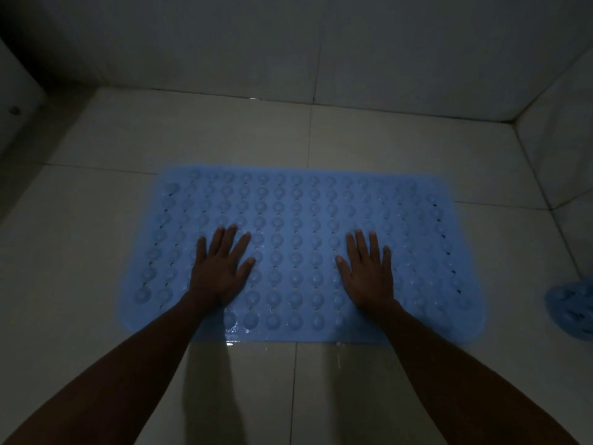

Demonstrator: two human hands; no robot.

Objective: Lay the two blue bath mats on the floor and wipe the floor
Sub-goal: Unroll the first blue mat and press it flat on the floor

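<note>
A blue bath mat [301,226] with rows of round bumps and small holes lies flat on the pale tiled floor [224,133] in the middle of the view. My left hand [221,268] rests palm down on its left half, fingers spread. My right hand [369,271] lies palm down on its right half, fingers spread too. Neither hand holds anything. Part of a second blue mat [572,311], bunched or curled, shows at the right edge of the view, apart from the first mat.
The room is dim. Tiled walls [321,43] close the floor at the back and at the right. A white fixture [19,91] stands at the far left. Water glistens on the floor by the mat's near edge [231,343].
</note>
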